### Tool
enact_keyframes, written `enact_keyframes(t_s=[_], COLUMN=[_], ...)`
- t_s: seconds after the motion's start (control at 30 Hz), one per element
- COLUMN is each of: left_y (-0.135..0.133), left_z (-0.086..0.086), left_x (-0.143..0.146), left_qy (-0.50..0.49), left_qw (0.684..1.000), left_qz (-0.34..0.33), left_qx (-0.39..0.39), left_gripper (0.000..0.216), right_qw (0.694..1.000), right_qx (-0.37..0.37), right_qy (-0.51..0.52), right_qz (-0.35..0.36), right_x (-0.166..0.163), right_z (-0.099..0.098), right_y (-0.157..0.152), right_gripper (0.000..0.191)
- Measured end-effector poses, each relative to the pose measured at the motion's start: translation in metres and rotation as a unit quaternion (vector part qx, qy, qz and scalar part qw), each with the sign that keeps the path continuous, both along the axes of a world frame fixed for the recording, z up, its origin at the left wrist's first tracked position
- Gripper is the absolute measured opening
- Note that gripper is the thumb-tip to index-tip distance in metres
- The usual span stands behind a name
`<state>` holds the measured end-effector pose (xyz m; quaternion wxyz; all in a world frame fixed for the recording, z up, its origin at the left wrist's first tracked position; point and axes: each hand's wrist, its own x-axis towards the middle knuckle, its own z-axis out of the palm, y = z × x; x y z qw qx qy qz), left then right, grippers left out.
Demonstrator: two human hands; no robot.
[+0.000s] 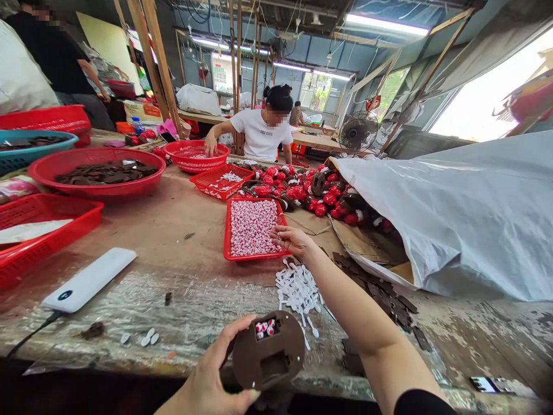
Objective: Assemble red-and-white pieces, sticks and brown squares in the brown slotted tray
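With twelve o'clock straight ahead of the wearer, the left hand is at six o'clock, its grip closed on the edge of a round brown casing. One digit lies along the upper rim and another at the lower, which seems meant to leave the face clear. That face is turned up to the wearer, probably so its two openings stay in sight; the farther one holds a few red-and-white beads, the nearer one none that show.

The right hand reaches to twelve o'clock, fingers loosely curled over the right side of a red tray. Whether its grip pinches anything, one cannot tell. More such beads fill the tray, set on the table within arm's reach, likely for easy picking.

White spoon-shaped pieces lie heaped at one o'clock, just beyond the casing, presumably to be handy. A white power bank sits at ten o'clock, apart from the loose parts, perhaps to keep its cable aside.
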<state>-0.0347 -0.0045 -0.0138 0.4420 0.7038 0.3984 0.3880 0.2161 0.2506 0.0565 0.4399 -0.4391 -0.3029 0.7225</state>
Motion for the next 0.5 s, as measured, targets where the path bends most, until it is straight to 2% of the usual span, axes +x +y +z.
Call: enact_keyframes(t_s=[0.1,0.23,0.33,0.4,0.43,0.5], left_y=[-0.001,-0.002,-0.002,-0.001,-0.001,-0.001], left_z=[0.006,0.013,0.016,0.017,0.016,0.016], left_x=[0.000,0.002,0.002,0.001,0.001,0.000], left_qy=[0.005,0.002,-0.002,0.006,0.010,0.007], left_qw=[1.000,0.999,0.999,1.000,1.000,1.000], left_qz=[0.002,0.001,0.009,0.004,0.004,0.008], left_qx=[-0.016,-0.033,-0.033,-0.018,-0.006,0.014], left_gripper=[0.090,0.087,0.086,0.085,0.086,0.085], right_qw=[1.000,0.998,0.987,0.952,0.920,0.828], right_qx=[0.023,0.058,0.133,0.239,0.303,0.436], right_qy=[-0.001,0.006,-0.007,-0.052,-0.087,-0.170], right_qz=[0.004,0.017,0.087,0.184,0.234,0.309], right_x=[-0.001,-0.003,-0.006,-0.007,-0.006,-0.004], right_z=[0.001,0.008,0.021,0.031,0.034,0.036], right_y=[-0.007,-0.027,-0.064,-0.102,-0.124,-0.166], right_gripper=[0.031,0.021,0.010,0.012,0.015,0.021])
